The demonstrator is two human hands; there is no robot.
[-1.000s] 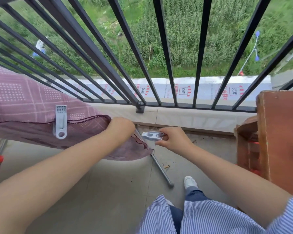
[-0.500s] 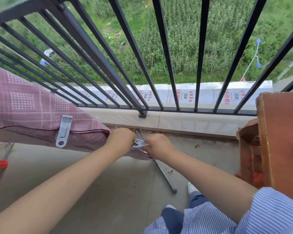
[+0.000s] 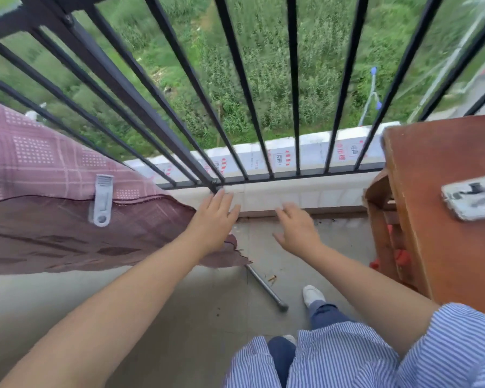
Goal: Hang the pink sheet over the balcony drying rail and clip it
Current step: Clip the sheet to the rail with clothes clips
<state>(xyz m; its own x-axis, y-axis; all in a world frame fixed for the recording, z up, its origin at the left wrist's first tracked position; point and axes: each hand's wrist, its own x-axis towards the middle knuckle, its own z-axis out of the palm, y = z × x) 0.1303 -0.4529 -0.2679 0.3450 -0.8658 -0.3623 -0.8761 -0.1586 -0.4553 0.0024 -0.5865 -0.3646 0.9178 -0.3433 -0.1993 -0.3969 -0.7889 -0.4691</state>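
The pink checked sheet hangs folded over a drying rail on the left, its darker underside facing me. A grey plastic clip is clamped on its fold. My left hand hovers with straight fingers over the sheet's right end, covering that corner. To its right my right hand is spread and holds nothing. The clip that it held is not in sight; it may be under my left hand. The rail itself is hidden by the sheet.
Black balcony railing bars stand just ahead above a tiled kerb. At the right stands a brown wooden stool with a phone on top. A metal rack leg slants across the concrete floor near my white shoe.
My right hand brought a grey clip to the sheet's right end beside my left hand. Both hands have now let go and spread; the clip is out of sight.
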